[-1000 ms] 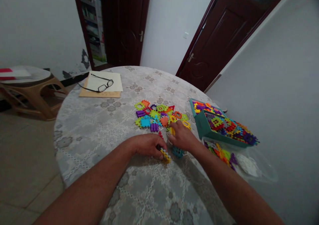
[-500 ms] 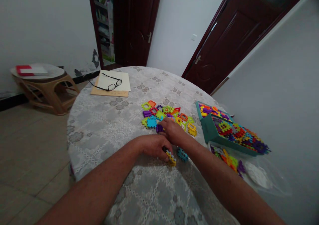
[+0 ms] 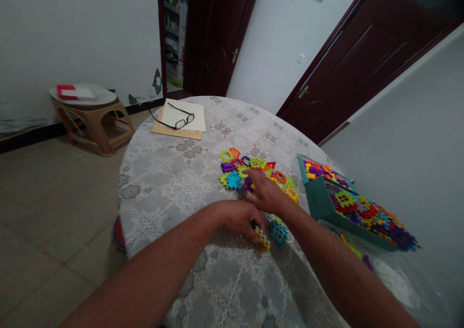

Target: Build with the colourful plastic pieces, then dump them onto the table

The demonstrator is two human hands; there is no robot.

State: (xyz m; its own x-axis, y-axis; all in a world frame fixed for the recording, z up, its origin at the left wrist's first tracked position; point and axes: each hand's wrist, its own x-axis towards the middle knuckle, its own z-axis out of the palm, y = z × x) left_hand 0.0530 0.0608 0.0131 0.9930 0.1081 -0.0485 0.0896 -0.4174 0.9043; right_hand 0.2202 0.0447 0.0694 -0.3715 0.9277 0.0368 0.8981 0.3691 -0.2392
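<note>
A pale wall (image 3: 409, 139) stands close along the right side of the round table (image 3: 163, 187), the landmark here, spread with a grey-and-white floral cloth. On the table's other side, tiled floor (image 3: 50, 212) opens out, with a tan plastic stool (image 3: 96, 109) standing well apart from the left edge.

Near the table's right edge sits a teal open-topped box (image 3: 321, 200), packed with multicoloured notched plastic pieces. A clear, crumpled plastic bag (image 3: 398, 279) lies just on its near side; whether it overhangs the edge I cannot tell. At the table's far-left edge lie cream and tan papers (image 3: 197, 120), with a wide stretch of cloth between them and the loose heap of bright plastic pieces (image 3: 234, 179) around the table's middle.

Nearer the table's front, the left hand (image 3: 241, 216) grips a yellow-and-grey notched plastic piece (image 3: 263, 241), with bare cloth running from there to the near edge. The right hand (image 3: 268, 192), just beyond it toward the table's middle, is over the heap, index finger extended; whether it grips anything I cannot tell. Black-framed glasses (image 3: 180, 124) rest on the papers at the far-left edge. A blue-green notched plastic piece (image 3: 279, 233) sits right of the left hand, beside the right forearm, toward the table's front. A purple ribbed plastic piece (image 3: 248, 185) shows by the right fingers, at the heap's near side.
</note>
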